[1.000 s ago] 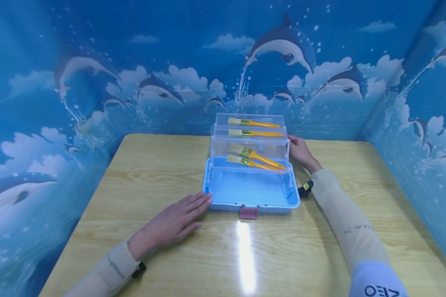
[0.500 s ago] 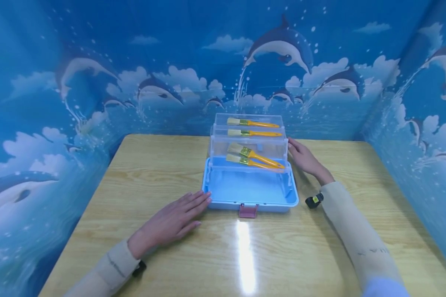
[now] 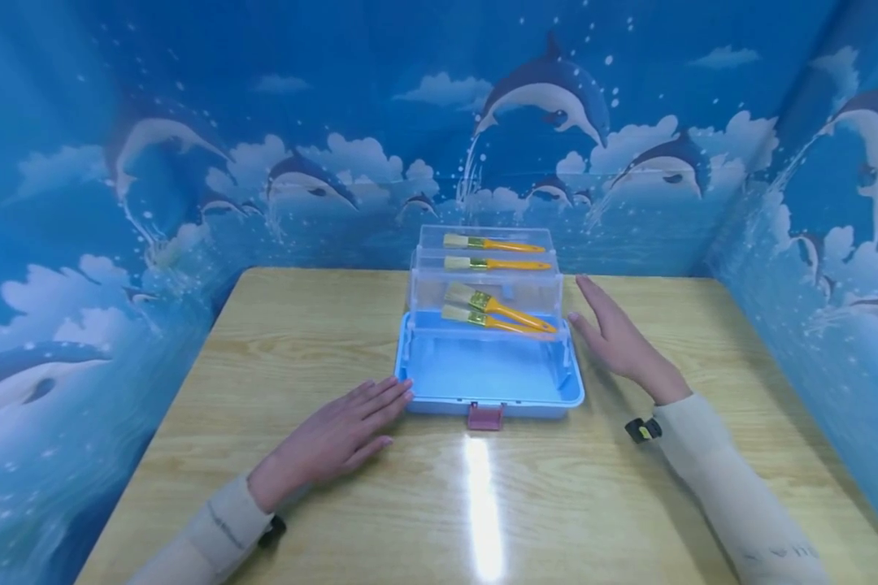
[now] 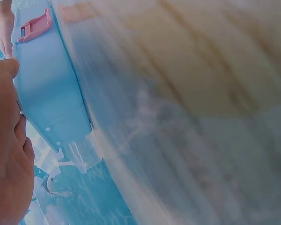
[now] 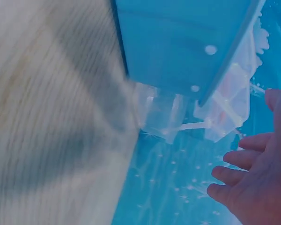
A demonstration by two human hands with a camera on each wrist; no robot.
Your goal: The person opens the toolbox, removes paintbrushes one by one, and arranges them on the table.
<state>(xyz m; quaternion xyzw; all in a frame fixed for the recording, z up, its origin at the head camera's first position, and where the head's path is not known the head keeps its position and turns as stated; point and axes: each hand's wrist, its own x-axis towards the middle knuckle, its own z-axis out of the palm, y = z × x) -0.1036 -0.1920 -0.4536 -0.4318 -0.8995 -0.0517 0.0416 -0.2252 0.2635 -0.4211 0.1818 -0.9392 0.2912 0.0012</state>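
A blue toolbox (image 3: pixel 486 370) with clear fold-out trays stands unfolded on the wooden table, its pink latch (image 3: pixel 485 418) hanging at the front. Several paintbrushes with yellow handles lie in the trays: one brush (image 3: pixel 493 243) at the top, another brush (image 3: pixel 497 264) below it, and crossed brushes in the lowest tray (image 3: pixel 419 305). My left hand (image 3: pixel 336 435) lies flat, fingertips at the box's front left corner. To the right of the box, my right hand (image 3: pixel 622 337) is held with straight fingers, apart from it. The right wrist view shows its spread fingers (image 5: pixel 243 159) near the box's side.
The wooden table (image 3: pixel 300 349) surrounds the box. A blue curtain (image 3: pixel 380 97) printed with dolphins hangs behind the table and on both sides. A strip of light reflects off the tabletop in front of the latch.
My right hand has come away from the box's right rear side, moving right and toward me, its fingers straightening. The left hand stays at the front left corner. The box and brushes look unmoved.
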